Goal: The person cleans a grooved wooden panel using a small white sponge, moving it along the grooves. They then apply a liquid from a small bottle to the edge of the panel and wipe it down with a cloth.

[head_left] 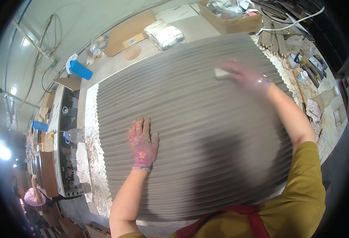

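Observation:
A large grey-brown ribbed panel [182,107] lies across the table in front of me, its ridges running from side to side. My left hand [143,144], in a pink flowered glove, rests flat on the ribs left of the middle with fingers stretched out. Toward the panel's far right, my right hand [246,75], gloved and smeared by motion, grips a small pale block [221,73] against the surface. The block's exact kind does not show. A dark shadow falls on the panel's near part.
Beyond the panel lie a foil-like package [165,35], a cardboard sheet [130,33] and a cardboard box [230,20]. A blue container [80,70] stands at the far left corner. Tools and a plastic bottle [326,97] crowd the right side. Another person [34,196] works at far left.

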Available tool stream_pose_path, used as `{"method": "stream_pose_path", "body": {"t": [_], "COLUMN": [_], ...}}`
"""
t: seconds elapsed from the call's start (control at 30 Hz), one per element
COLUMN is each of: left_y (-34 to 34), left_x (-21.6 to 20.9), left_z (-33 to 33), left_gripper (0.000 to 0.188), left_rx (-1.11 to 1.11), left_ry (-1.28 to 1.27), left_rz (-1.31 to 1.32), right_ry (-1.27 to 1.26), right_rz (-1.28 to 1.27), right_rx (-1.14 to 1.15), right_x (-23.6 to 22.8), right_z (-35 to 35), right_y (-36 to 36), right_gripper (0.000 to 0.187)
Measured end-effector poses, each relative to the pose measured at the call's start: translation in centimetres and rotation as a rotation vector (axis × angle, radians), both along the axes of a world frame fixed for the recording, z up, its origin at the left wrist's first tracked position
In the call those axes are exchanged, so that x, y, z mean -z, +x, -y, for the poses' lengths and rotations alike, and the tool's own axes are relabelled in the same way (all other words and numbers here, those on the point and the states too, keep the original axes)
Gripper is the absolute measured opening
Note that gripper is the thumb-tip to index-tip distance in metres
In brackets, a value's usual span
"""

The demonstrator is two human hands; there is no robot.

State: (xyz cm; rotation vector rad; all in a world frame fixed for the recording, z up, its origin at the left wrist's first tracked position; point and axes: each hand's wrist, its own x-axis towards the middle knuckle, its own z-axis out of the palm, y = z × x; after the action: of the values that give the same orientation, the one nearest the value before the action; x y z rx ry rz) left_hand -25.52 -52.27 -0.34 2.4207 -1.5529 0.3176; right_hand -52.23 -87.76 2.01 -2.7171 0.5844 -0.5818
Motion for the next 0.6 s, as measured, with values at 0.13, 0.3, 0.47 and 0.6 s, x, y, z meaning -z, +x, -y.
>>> {"method": "stream_pose_path", "body": {"t": [0.13,0.3,0.47,0.6], "left_y": [-0.3,-0.6,-0.1,0.1], "left_x": [0.0,-0.3,0.3,0.1], "left_z": [-0.2,0.2,-0.1,-0.4], "left_gripper": [0.051,0.054,0.056,0.056], "left_rx": [-0.010,0.000,-0.009,-0.007], "left_ry": [-0.012,0.010,-0.005,0.000], "left_rz": [-0.005,0.007,-0.024,-0.029], "right_ry": [-0.010,-0.090,-0.151,-0.133], "right_rz": [-0.071,0.055,0.087,0.278], "right_rx": [-0.032,-0.172,-0.159,-0.257], "right_x": [-0.4,0.8,2.6,2.8], "right_z": [-2.4,-9.8,-12.5,-7.6], "right_y": [1.4,13.3,19.7,12.4], "right_gripper": [0.036,0.027,0.022,0.025]}}
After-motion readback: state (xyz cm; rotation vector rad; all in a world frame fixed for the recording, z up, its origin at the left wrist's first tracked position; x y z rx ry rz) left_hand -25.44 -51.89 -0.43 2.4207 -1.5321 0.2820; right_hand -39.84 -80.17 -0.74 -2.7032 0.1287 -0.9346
